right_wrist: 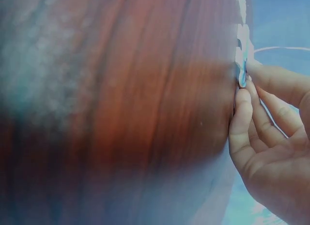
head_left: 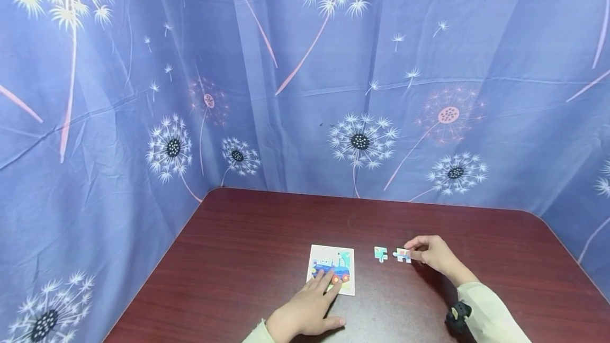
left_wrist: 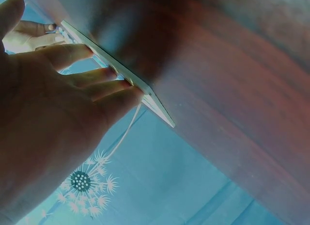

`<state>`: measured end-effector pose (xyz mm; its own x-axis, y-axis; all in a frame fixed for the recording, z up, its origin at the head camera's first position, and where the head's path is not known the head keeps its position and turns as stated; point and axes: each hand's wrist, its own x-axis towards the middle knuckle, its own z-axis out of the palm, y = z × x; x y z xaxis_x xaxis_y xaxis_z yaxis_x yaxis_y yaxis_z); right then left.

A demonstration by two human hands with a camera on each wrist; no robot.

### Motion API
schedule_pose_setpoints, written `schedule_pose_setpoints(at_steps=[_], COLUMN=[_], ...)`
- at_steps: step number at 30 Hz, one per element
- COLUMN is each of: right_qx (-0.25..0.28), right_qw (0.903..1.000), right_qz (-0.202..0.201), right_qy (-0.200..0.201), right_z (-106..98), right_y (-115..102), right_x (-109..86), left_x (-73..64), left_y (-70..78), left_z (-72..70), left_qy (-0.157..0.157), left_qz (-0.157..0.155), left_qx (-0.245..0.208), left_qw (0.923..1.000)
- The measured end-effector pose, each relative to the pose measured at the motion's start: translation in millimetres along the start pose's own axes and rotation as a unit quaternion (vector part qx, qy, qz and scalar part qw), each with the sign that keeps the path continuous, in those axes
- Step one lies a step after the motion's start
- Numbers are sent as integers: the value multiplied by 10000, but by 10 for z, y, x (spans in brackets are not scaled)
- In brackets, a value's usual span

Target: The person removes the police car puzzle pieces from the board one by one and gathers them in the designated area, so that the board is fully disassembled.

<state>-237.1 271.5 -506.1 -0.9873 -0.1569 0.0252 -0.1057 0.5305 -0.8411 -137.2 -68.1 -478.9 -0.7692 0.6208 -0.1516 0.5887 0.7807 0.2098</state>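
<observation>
A square puzzle board (head_left: 347, 259) with a blue vehicle picture lies on the table. My left hand (head_left: 310, 303) rests on its near part with fingers extended, covering some of the picture. In the left wrist view, those fingertips lie along the face of the thin board (left_wrist: 121, 72). To the right, my right hand (head_left: 436, 257) pinches a small jigsaw piece (head_left: 402, 255) at its right edge between thumb and fingers. The right wrist view shows this piece (right_wrist: 242, 74) edge-on at the fingertips. A second, green-tinted jigsaw piece (head_left: 380, 253) lies between the board and the pinched piece.
The dark red-brown table (head_left: 248, 237) has rounded far corners. Blue curtains (head_left: 295, 136) with dandelion prints hang along its far and left sides. A black fuzzy band (head_left: 458, 317) sits at the right sleeve's cuff.
</observation>
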Motion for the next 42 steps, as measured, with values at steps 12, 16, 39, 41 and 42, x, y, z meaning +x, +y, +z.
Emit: schedule_pose_setpoints(at_steps=[12, 16, 39, 41, 42], right_qx=[-227, -393, -83, -128, -167], right_qw=[9996, 9990, 9999, 9998, 9998], right_qz=[21, 1, -45, -60, -95], right_qy=[163, 227, 122, 119, 105], right_z=[24, 29, -15, -11, -7], right_y=[-34, -39, -123, -155, -168], right_x=[-23, -34, -15, -15, -14], left_x=[0, 9, 13, 17, 18], left_y=[-3, -7, 11, 10, 9], left_z=[11, 28, 14, 16, 18], left_qy=[106, 85, 60, 60, 58], left_qz=[80, 66, -4, -15, -17], left_qx=[80, 74, 35, 44, 40], left_qw=[9999, 9999, 10000, 10000, 10000])
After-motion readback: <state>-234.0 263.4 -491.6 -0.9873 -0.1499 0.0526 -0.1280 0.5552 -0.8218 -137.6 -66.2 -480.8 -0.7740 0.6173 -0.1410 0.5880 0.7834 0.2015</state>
